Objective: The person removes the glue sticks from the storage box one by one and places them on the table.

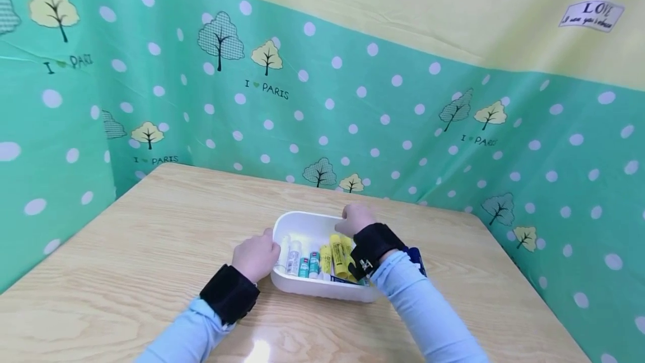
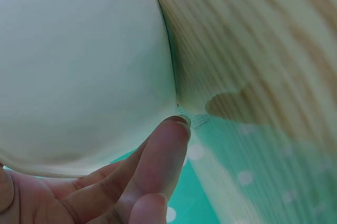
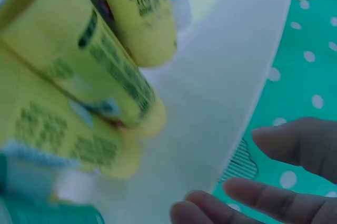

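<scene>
A white tray (image 1: pixel 302 220) stands on the wooden table (image 1: pixel 151 240) and holds several glue sticks lying side by side: yellow ones (image 1: pixel 340 254) on the right, white and teal ones (image 1: pixel 302 262) on the left. My left hand (image 1: pixel 257 256) holds the tray's left side, thumb at the rim. In the left wrist view its fingers (image 2: pixel 158 155) press against the tray's outer wall (image 2: pixel 79 66). My right hand (image 1: pixel 355 218) rests over the far right rim. Its fingers (image 3: pixel 295 145) lie loose just past the rim, beside the yellow sticks (image 3: pixel 105 71), holding nothing.
Green polka-dot cloth (image 1: pixel 353 105) walls in the table at the back and on both sides. Bare tabletop lies left of and in front of the tray. A blue object (image 1: pixel 416 256) shows partly behind my right wrist.
</scene>
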`<state>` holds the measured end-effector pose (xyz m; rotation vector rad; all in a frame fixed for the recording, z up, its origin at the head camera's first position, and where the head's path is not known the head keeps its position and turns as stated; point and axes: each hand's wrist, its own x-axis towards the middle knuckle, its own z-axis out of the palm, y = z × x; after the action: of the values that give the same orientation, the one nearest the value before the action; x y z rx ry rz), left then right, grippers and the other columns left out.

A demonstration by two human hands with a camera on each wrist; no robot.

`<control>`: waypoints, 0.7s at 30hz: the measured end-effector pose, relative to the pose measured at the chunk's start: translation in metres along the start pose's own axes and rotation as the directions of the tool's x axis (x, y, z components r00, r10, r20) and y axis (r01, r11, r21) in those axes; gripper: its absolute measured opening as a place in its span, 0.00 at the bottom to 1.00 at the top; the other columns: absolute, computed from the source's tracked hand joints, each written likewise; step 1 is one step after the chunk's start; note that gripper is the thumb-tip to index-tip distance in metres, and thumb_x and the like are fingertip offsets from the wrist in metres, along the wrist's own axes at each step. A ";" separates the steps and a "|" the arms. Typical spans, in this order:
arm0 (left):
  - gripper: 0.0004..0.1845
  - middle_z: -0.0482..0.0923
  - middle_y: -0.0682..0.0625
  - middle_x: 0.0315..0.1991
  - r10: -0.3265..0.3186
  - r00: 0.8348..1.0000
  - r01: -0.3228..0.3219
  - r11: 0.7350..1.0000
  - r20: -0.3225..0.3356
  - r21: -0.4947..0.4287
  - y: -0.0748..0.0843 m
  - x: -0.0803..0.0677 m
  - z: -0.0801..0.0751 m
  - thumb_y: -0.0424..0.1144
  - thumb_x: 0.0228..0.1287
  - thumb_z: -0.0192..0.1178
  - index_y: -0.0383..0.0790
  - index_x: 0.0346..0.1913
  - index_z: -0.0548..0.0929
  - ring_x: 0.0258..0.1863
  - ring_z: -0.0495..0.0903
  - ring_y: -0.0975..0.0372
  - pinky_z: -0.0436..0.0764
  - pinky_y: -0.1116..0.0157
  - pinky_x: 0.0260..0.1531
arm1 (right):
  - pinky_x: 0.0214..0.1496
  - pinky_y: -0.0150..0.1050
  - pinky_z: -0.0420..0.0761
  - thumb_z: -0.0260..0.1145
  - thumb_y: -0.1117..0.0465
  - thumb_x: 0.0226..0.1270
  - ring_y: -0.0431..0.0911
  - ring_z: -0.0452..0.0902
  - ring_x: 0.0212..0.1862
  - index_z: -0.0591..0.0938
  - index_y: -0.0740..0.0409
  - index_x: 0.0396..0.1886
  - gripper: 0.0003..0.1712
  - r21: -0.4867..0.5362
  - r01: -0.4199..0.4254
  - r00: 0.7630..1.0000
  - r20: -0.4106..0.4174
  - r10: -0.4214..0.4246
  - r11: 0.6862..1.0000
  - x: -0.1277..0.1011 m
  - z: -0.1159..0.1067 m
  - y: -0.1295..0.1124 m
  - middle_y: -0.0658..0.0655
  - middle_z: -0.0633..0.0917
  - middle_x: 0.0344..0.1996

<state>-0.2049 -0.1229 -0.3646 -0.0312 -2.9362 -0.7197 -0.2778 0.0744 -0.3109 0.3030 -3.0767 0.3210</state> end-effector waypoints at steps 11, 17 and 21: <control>0.19 0.74 0.43 0.21 0.012 0.999 -0.012 1.000 -0.035 -0.003 0.003 -0.001 -0.002 0.39 0.56 0.43 0.28 0.47 0.70 0.16 0.69 0.57 0.65 0.63 0.14 | 0.11 0.26 0.56 0.64 0.62 0.42 0.37 0.55 0.07 0.55 0.51 -0.01 0.28 0.086 -0.081 0.980 0.189 0.063 0.993 0.004 0.021 -0.008 0.45 0.57 0.02; 0.20 0.72 0.45 0.19 0.009 1.000 -0.009 1.000 -0.024 -0.016 0.003 -0.002 -0.001 0.39 0.56 0.43 0.28 0.48 0.69 0.16 0.68 0.58 0.64 0.64 0.14 | 0.13 0.26 0.65 0.67 0.64 0.42 0.39 0.66 0.12 0.70 0.58 0.09 0.15 0.077 -0.134 0.954 0.281 0.108 0.988 0.006 0.025 -0.006 0.50 0.71 0.10; 0.21 0.72 0.44 0.20 0.002 1.000 -0.002 1.000 -0.019 -0.014 0.001 -0.003 0.000 0.39 0.57 0.43 0.28 0.49 0.69 0.16 0.68 0.58 0.64 0.64 0.14 | 0.18 0.30 0.66 0.68 0.65 0.40 0.42 0.67 0.18 0.75 0.60 0.18 0.09 0.048 -0.147 0.943 0.310 0.125 0.988 0.009 0.031 -0.005 0.51 0.73 0.16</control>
<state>-0.2022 -0.1225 -0.3644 -0.0290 -2.9129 -0.7366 -0.2860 0.0611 -0.3396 0.1532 -3.4074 0.4262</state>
